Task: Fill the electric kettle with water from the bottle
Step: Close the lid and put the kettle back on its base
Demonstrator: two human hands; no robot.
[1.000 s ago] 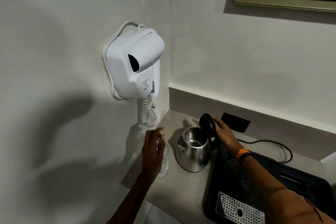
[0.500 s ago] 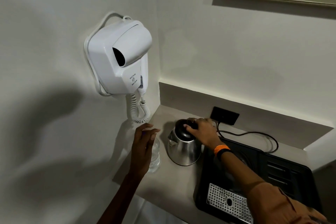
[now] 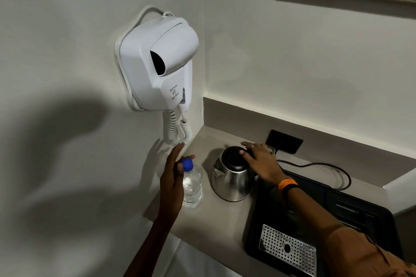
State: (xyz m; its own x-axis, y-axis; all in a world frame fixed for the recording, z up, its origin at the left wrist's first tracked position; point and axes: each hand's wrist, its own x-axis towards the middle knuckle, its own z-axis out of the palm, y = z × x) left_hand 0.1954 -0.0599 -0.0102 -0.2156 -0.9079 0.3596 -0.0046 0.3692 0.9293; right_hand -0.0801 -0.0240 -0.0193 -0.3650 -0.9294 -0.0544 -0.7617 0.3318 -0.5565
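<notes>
Since the earlier frame my right hand [image 3: 261,162] has pressed the stainless-steel electric kettle's [image 3: 233,181] black lid shut and is resting flat on it, while my left hand [image 3: 173,177], fingers spread and gripping nothing, is hovering just left of the upright blue-capped clear water bottle [image 3: 192,183].

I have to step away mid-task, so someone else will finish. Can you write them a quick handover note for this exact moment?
Left hand: open, beside the clear plastic water bottle with a blue cap, fingers near the cap, not gripping.
Right hand: resting flat on the black lid of the stainless steel electric kettle.
Bottle stands upright on the grey counter, left of the kettle, cap on. Kettle lid is shut.
Done: cannot tell whether any water was poured.
Left: if the kettle is not yet filled, uncap the bottle, open the lid, pour, close it.
</notes>
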